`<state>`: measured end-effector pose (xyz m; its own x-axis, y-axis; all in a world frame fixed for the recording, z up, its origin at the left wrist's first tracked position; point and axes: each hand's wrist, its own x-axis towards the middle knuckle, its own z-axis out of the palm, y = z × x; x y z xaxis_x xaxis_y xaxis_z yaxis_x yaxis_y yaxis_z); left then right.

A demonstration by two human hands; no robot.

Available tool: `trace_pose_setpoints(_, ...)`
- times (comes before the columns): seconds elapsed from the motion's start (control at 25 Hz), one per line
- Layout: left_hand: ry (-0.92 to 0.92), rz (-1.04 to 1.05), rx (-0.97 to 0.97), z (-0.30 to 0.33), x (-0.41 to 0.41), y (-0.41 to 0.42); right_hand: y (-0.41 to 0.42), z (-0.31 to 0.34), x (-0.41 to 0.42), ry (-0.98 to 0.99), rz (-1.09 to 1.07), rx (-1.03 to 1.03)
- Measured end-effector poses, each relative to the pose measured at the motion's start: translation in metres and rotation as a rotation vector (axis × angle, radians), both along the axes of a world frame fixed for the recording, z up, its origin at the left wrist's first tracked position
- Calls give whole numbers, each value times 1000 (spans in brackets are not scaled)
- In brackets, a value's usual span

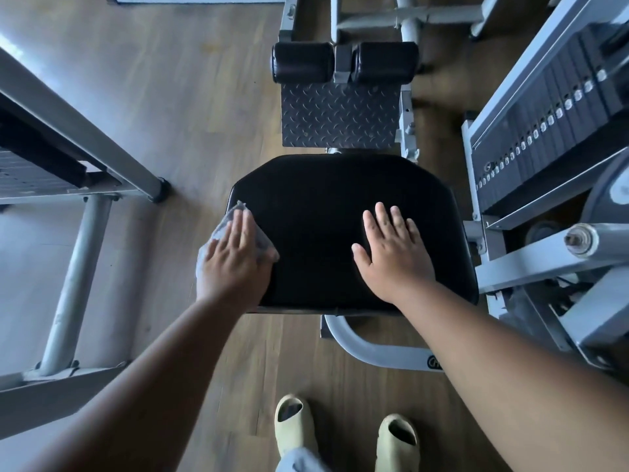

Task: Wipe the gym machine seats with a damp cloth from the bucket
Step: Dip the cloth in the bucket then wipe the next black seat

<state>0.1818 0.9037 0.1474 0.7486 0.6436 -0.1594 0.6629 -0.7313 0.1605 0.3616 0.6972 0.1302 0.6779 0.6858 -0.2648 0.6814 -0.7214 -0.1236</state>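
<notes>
A black padded machine seat (323,206) fills the middle of the head view. My left hand (235,264) lies flat on a grey cloth (223,224), pressing it onto the seat's left edge. Part of the cloth sticks out past my fingertips and hangs over the seat's side. My right hand (393,257) rests palm down on the right half of the seat, fingers spread, holding nothing. No bucket is in view.
Beyond the seat are a checker-plate footrest (340,114) and two black roller pads (343,61). A weight stack (551,110) and grey frame stand close on the right. Another machine's grey frame (78,253) stands at left. Wooden floor and my pale slippers (343,430) lie below.
</notes>
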Motion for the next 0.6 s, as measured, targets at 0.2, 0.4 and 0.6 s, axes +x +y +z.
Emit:
trace_pose_setpoints(0.2, 56, -61, -75, -7, 89, 64, -1, -4, 3, -28, 8, 22)
trace_pose_setpoints(0.4, -12, -208, -4, -9, 54, 36, 0, -5, 4, 9, 9, 0)
trace_pose_setpoints(0.6, -356, -257, 65, 14, -28, -34, -1, 20, 6, 227, -23, 26)
